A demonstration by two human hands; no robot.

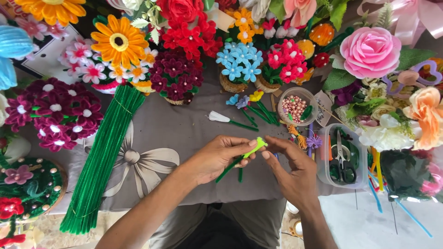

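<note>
From the head camera, looking down, your left hand (pixel 217 159) pinches a dark green pipe-cleaner stem (pixel 230 168) between thumb and fingers, and your right hand (pixel 293 170) closes its fingertips on the lime-green fuzzy tip (pixel 257 145) at the stem's upper end, so both hands meet on the one piece, just above the grey cloth (pixel 184 133) spread over your lap. The piece looks barely begun: you have a stem with a small bright bud of chenille on it, and no petals show yet. Finished work lies close by: a white-tipped stem (pixel 226 119) and a few small blue and yellow flowers on stems (pixel 251 103) rest on the cloth just beyond your hands, with potted bunches of blue (pixel 240 62), maroon (pixel 177 74) and red-and-white blooms (pixel 286 62) further back. A thick bundle of green pipe cleaners (pixel 104 157) lies to your left, a cup of pink beads (pixel 295 106) sits ahead on the right, and scissors (pixel 341 161) rest in a clear plastic tub (pixel 323 177) near your right hand.
</note>
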